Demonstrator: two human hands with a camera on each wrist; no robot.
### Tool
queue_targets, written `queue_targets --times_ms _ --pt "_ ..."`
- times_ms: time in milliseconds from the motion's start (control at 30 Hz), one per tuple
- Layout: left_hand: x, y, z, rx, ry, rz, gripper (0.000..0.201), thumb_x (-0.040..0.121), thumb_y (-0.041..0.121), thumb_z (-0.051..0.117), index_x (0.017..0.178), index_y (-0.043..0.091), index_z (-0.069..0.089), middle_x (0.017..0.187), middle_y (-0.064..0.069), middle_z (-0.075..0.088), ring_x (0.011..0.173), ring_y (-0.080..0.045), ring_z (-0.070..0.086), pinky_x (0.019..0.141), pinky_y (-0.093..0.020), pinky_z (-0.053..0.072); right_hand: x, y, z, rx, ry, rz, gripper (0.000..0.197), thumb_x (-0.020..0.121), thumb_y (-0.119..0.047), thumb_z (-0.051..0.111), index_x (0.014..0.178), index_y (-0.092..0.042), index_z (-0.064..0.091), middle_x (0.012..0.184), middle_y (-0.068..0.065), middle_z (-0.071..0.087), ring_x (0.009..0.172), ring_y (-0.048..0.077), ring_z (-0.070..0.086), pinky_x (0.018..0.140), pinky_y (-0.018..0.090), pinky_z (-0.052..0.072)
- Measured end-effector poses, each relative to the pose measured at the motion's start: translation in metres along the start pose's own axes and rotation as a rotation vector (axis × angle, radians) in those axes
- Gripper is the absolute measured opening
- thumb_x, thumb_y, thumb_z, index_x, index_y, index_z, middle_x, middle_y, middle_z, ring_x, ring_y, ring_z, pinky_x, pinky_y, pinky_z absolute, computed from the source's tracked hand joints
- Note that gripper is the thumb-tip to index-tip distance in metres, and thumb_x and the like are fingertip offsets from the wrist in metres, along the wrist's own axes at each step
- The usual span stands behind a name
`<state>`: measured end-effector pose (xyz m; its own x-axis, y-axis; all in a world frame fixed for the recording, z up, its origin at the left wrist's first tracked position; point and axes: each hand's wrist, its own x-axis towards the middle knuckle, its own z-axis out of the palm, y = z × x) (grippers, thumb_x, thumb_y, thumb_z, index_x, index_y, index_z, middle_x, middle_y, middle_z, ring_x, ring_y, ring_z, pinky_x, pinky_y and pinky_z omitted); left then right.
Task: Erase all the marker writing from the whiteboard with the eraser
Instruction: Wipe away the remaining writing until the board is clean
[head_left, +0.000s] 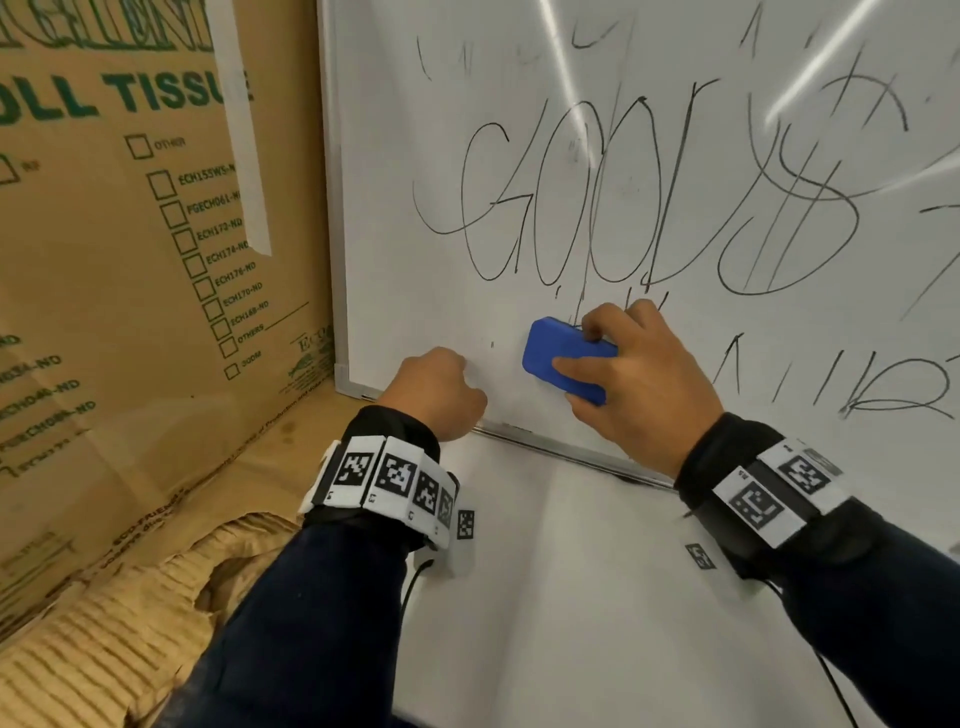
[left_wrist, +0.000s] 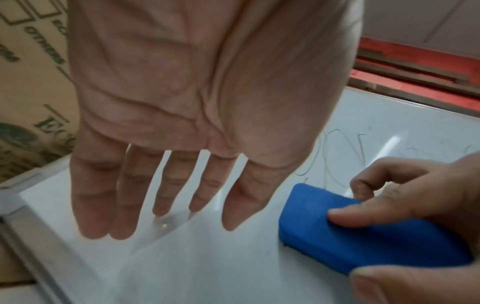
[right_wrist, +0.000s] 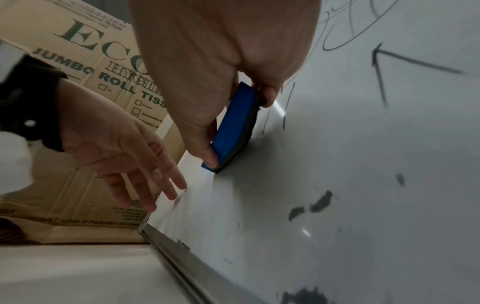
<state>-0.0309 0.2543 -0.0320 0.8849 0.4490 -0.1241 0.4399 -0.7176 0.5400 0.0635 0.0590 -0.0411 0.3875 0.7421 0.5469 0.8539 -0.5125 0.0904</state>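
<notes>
The box (head_left: 130, 249) stands at far left, touching the frame of the board (head_left: 415, 156). The left hand (head_left: 436, 389) rests on the board's lower left corner, fingers straight and spread, tips touching the surface; it holds nothing. Just right of it, the right hand (head_left: 639, 374) pinches the eraser (head_left: 563, 364): thumb on the near long edge, fingers curled over the far edge. The eraser's dark felt face lies flat on the board.

Progress, as a judgement: early stage. The area left of and below the grip, around the left hand, is nearly bare, with only one small tick mark near the eraser. Above the grip the large scrawl (head_left: 597, 208) is intact. Right of the grip, a row of strokes (head_left: 857, 384) is intact, and fainter marks run along the top. The right wrist view also shows dark smudges (right_wrist: 311, 205) low on the board. Most of the writing is left to erase.
</notes>
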Motion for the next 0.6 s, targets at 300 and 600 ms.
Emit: queue_targets --times_ms 300,600 --pt "-0.006 0.052 0.034 -0.682 0.234 -0.027 0.034 0.087 0.051 0.063 0.092 0.018 0.055 0.088 -0.009 0.071 0.069 -0.023 0.074 0.067 -0.04 0.062 -0.002 -0.01 0.017 0.087 0.115 0.04 0.03 0.067 -0.014 0.086 0.095 -0.011 0.074 0.104 0.009 0.062 0.091 0.032 0.05 0.065 0.039 0.052" --pt "0.015 0.029 0.017 -0.623 0.449 -0.107 0.05 0.073 0.059 0.071 0.094 0.017 0.053 0.091 -0.007 0.065 0.08 -0.028 0.069 0.073 -0.044 0.061 -0.038 0.006 -0.001 0.214 0.129 0.028 0.033 0.076 -0.027 0.083 0.097 -0.007 0.067 0.104 0.01 0.061 0.093 0.025 0.052 0.07 0.029 0.047"
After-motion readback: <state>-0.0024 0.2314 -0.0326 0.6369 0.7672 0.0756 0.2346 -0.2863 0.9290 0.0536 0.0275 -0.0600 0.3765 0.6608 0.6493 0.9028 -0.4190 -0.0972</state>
